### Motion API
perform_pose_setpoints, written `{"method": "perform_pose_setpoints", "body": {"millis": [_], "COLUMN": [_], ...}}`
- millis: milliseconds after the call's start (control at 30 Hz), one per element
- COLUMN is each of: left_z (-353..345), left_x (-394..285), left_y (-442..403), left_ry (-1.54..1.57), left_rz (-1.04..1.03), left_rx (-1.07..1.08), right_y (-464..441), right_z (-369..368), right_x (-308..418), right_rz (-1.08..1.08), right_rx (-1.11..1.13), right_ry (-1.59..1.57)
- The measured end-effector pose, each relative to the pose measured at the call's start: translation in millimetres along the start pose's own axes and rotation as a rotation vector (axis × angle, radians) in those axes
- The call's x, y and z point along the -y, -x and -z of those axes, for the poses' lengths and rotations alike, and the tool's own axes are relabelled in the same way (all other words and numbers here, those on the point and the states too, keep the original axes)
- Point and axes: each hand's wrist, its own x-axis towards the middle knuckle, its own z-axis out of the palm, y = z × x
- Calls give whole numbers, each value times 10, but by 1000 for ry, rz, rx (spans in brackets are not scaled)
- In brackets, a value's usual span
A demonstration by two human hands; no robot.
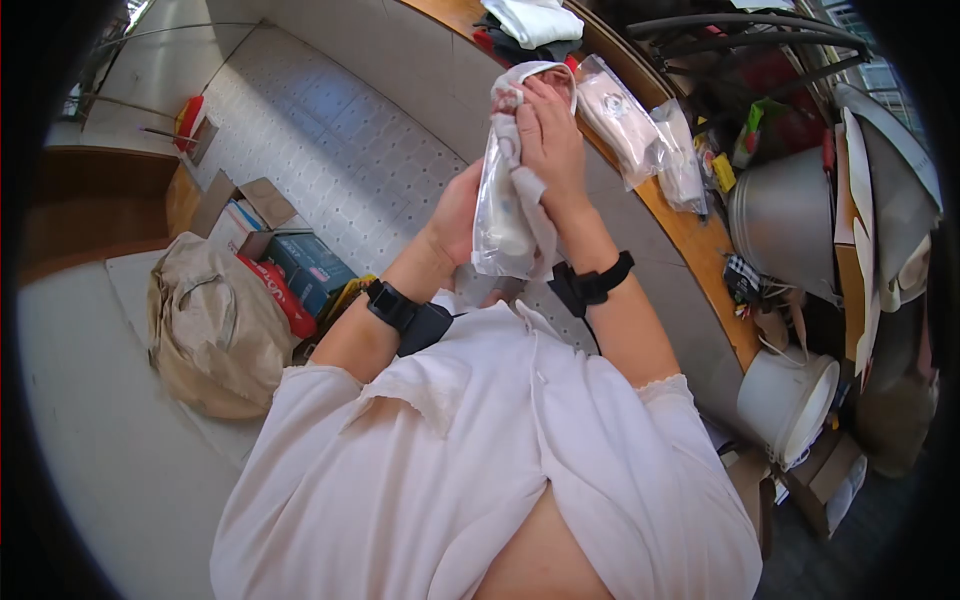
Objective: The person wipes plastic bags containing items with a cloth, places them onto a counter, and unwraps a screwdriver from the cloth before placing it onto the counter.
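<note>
A clear plastic bag (497, 235) with something whitish in it is held up in front of my chest. My left hand (462, 213) grips the bag from its left side, with most of the fingers hidden behind it. Over the bag's top and right edge lies a white cloth with reddish marks (508, 98). My right hand (552, 140) is closed on this cloth near the upper end, fingers pressed against it. Whether part of the cloth sits inside the bag, I cannot tell. Both wrists wear black straps with small devices.
On the wooden ledge (690, 262) lie bagged folded items (618, 118) and a stack of folded cloth (535, 22). Metal and white buckets (785, 400) stand at the right. A brown bag (215, 330) and open cardboard box (265, 212) are at the left.
</note>
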Motion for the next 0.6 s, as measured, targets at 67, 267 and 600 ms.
{"method": "perform_pose_setpoints", "body": {"millis": [67,267,600], "left_z": [-224,69,-105], "left_x": [71,-170,-590], "left_y": [-19,-60,-16], "left_ry": [-62,-95,-32], "left_rz": [-79,-272,-376], "left_rx": [-288,-255,-155], "right_y": [-4,510,1037], "right_z": [36,-12,459], "right_x": [-45,370,321], "right_rz": [-269,-72,-489], "right_rx": [162,40,363], "right_ry": [-282,-27,-692]}}
